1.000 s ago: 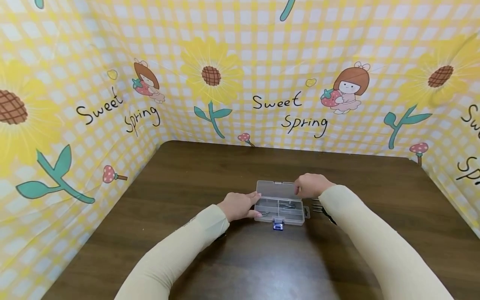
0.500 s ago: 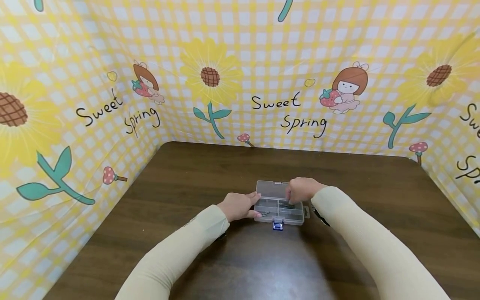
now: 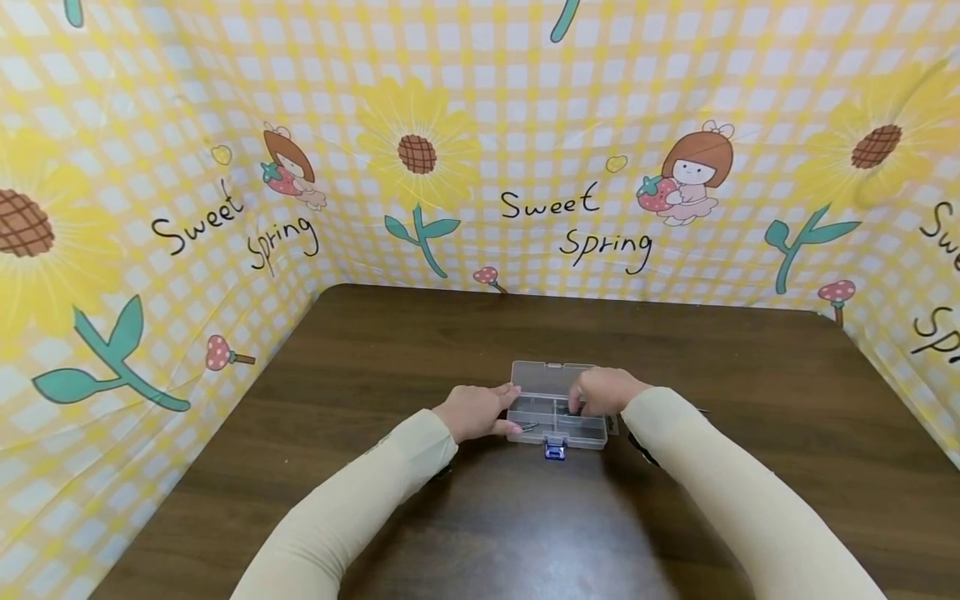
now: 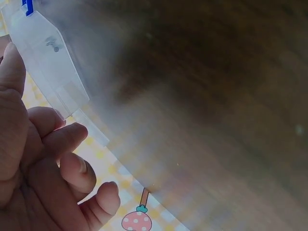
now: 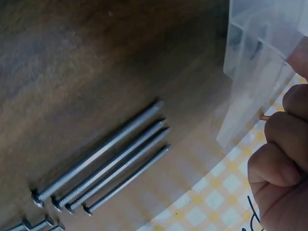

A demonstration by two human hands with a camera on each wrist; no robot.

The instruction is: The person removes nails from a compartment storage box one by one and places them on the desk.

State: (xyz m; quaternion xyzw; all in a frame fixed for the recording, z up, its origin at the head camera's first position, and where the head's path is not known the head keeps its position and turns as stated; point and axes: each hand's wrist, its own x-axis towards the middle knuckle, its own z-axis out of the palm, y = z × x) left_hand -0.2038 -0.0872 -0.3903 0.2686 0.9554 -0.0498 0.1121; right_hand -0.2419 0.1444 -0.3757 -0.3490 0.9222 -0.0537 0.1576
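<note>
A clear plastic compartment box [image 3: 585, 444] lies with its lid [image 3: 536, 379] tipped back and its blue latch [image 3: 555, 450] toward the front. My left hand [image 3: 474, 411] holds the box's left end, thumb at the front and fingers by the hinge. My right hand [image 3: 606, 390] reaches down into the back right compartment, where dark metal nails [image 3: 567, 409] show; its fingertips are hidden. In the right wrist view its other fingers are curled. A small metal piece [image 3: 528, 427] lies in the front left compartment. In the right wrist view several nails [image 5: 115, 156] lie side by side on the table.
More nail heads [image 5: 48, 221] show at the lower edge of the right wrist view. The brown wooden table [image 3: 390, 350] is enclosed by a yellow checked cloth [image 3: 480, 125] at the back and sides.
My right hand has moved left and down from beside the lid into the back right compartment. My left hand and the box have stayed in place.
</note>
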